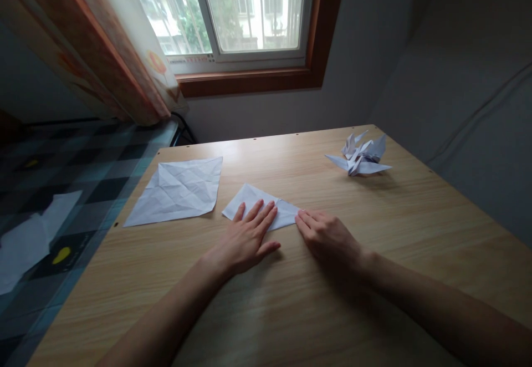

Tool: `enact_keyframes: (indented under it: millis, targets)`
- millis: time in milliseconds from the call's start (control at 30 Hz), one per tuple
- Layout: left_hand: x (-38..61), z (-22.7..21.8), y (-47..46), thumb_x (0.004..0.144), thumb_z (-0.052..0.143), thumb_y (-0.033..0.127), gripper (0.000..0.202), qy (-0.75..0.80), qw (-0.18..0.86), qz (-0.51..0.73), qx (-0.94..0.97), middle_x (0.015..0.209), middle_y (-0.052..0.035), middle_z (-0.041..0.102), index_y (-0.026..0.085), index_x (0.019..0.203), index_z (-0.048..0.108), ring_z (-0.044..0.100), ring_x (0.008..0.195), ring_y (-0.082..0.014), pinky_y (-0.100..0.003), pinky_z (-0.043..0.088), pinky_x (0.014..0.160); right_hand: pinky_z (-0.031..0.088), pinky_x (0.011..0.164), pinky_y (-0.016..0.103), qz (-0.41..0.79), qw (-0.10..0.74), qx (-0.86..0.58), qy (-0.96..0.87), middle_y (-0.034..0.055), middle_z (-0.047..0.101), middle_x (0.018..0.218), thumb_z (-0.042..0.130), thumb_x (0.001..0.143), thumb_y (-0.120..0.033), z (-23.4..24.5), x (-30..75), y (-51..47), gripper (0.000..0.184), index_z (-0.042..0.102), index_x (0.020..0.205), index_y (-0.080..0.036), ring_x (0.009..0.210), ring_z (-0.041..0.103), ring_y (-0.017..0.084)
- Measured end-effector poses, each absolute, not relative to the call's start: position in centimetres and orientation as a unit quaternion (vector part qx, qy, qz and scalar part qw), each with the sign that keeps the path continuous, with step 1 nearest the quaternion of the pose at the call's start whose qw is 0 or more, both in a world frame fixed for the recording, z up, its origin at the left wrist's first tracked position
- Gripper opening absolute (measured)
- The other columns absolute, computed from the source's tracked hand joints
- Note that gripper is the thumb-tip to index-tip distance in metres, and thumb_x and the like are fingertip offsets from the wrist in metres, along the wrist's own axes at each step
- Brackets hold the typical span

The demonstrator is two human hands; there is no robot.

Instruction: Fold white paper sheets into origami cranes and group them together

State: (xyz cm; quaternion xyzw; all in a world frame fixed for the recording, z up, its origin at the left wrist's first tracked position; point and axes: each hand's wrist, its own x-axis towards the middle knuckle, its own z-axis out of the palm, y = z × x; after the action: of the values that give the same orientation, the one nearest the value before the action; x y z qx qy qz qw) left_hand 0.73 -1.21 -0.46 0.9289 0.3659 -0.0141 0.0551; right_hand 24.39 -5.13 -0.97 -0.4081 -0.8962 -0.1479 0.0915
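Observation:
A folded white paper triangle (253,198) lies on the wooden table (374,228) near its middle. My left hand (249,236) rests flat on the paper's near edge, fingers stretched out and slightly spread. My right hand (328,236) lies flat beside it, fingertips pressing the paper's right corner. Neither hand grips anything.
A creased, unfolded white paper square (178,189) lies at the table's left. Finished white paper cranes (361,155) sit at the far right. A bed with a checked cover (70,184) and loose white sheets (29,236) stands to the left. A window (233,12) and curtain (120,45) are behind.

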Motion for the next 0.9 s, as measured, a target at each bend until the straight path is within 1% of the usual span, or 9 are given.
enact_keyframes:
  millis: [67, 167, 300, 400, 500, 567, 633, 767, 900]
  targets:
    - [0.6, -0.4, -1.4, 0.092, 0.030, 0.067, 0.079, 0.368, 0.054, -0.020, 0.928, 0.158, -0.0120, 0.024, 0.018, 0.153, 0.021, 0.018, 0.147, -0.0331, -0.054, 0.014, 0.115, 0.055, 0.082, 0.038, -0.168, 0.051, -0.428, -0.887, 0.0258, 0.069, 0.107, 0.050, 0.084, -0.005, -0.7, 24.2, -6.2, 0.033, 0.065, 0.113, 0.004, 0.095, 0.067, 0.030]
    - [0.6, -0.5, -1.5, 0.092, 0.031, 0.066, 0.079, 0.372, 0.036, -0.021, 0.927, 0.157, -0.0133, 0.027, 0.017, 0.152, 0.023, 0.020, 0.146, -0.0336, -0.054, 0.016, 0.114, 0.055, 0.077, 0.037, -0.167, 0.016, -0.451, -0.876, 0.0271, 0.069, 0.103, 0.052, 0.081, -0.002, -0.2, 23.8, -7.0, 0.034, 0.066, 0.112, 0.005, 0.089, 0.068, 0.030]
    - [0.8, -0.2, -1.5, 0.095, 0.040, 0.053, 0.061, 0.374, -0.023, 0.010, 0.927, 0.151, -0.0126, 0.040, 0.018, 0.145, 0.038, 0.035, 0.140, -0.0321, -0.050, 0.026, 0.110, 0.051, 0.064, 0.036, -0.162, -0.010, -0.491, -0.856, 0.0235, 0.071, 0.089, 0.051, 0.079, 0.000, 0.7, 23.4, -7.2, 0.030, 0.069, 0.103, 0.002, 0.073, 0.067, 0.028]
    - [0.9, 0.4, -1.2, 0.096, 0.047, 0.042, 0.043, 0.356, -0.078, 0.044, 0.930, 0.137, -0.0114, 0.056, 0.019, 0.131, 0.053, 0.049, 0.127, -0.0275, -0.043, 0.035, 0.103, 0.048, 0.065, 0.036, -0.145, 0.010, -0.507, -0.850, 0.0163, 0.070, 0.075, 0.053, 0.078, -0.003, 0.9, 23.5, -6.8, 0.019, 0.071, 0.084, -0.005, 0.066, 0.064, 0.026]
    - [0.7, 0.9, -0.9, 0.096, 0.050, 0.035, 0.031, 0.313, -0.127, 0.048, 0.940, 0.115, -0.0117, 0.066, 0.015, 0.116, 0.061, 0.059, 0.107, -0.0246, -0.038, 0.041, 0.091, 0.046, 0.081, 0.039, -0.118, 0.091, -0.523, -0.839, 0.0107, 0.069, 0.069, 0.058, 0.078, -0.013, 0.3, 24.3, -5.7, 0.011, 0.069, 0.074, -0.012, 0.065, 0.063, 0.023]
    - [0.6, 1.0, -0.7, 0.096, 0.049, 0.026, 0.024, 0.293, -0.160, 0.043, 0.942, 0.100, -0.0117, 0.067, 0.011, 0.108, 0.063, 0.061, 0.092, -0.0235, -0.037, 0.043, 0.082, 0.044, 0.085, 0.038, -0.115, 0.168, -0.531, -0.822, 0.0089, 0.071, 0.072, 0.055, 0.080, -0.014, -0.4, 25.0, -4.7, 0.015, 0.070, 0.082, -0.013, 0.071, 0.064, 0.023]
    - [0.3, 0.9, -0.7, 0.094, 0.047, 0.016, 0.018, 0.290, -0.186, 0.050, 0.938, 0.088, -0.0105, 0.065, 0.010, 0.099, 0.064, 0.060, 0.082, -0.0225, -0.037, 0.043, 0.075, 0.045, 0.079, 0.035, -0.099, 0.255, -0.549, -0.790, 0.0079, 0.073, 0.081, 0.053, 0.081, -0.015, -1.1, 25.5, -3.8, 0.025, 0.070, 0.099, -0.013, 0.076, 0.065, 0.023]
    - [-0.1, 0.8, -0.7, 0.090, 0.049, 0.011, 0.017, 0.323, -0.184, 0.091, 0.924, 0.077, -0.0080, 0.062, 0.013, 0.079, 0.061, 0.056, 0.073, -0.0205, -0.033, 0.042, 0.067, 0.048, 0.081, 0.036, -0.055, 0.409, -0.551, -0.725, 0.0092, 0.073, 0.096, 0.051, 0.083, -0.018, -1.8, 26.0, -2.9, 0.028, 0.065, 0.107, -0.013, 0.087, 0.067, 0.024]
    - [-0.3, 0.6, -0.6, 0.091, 0.048, 0.016, 0.018, 0.387, -0.076, 0.211, 0.894, 0.079, -0.0064, 0.064, 0.017, 0.080, 0.063, 0.058, 0.074, -0.0178, -0.029, 0.044, 0.067, 0.050, 0.088, 0.040, -0.025, 0.483, -0.535, -0.693, 0.0112, 0.069, 0.105, 0.049, 0.082, -0.016, -1.8, 26.2, -2.6, 0.038, 0.057, 0.119, -0.015, 0.098, 0.065, 0.026]
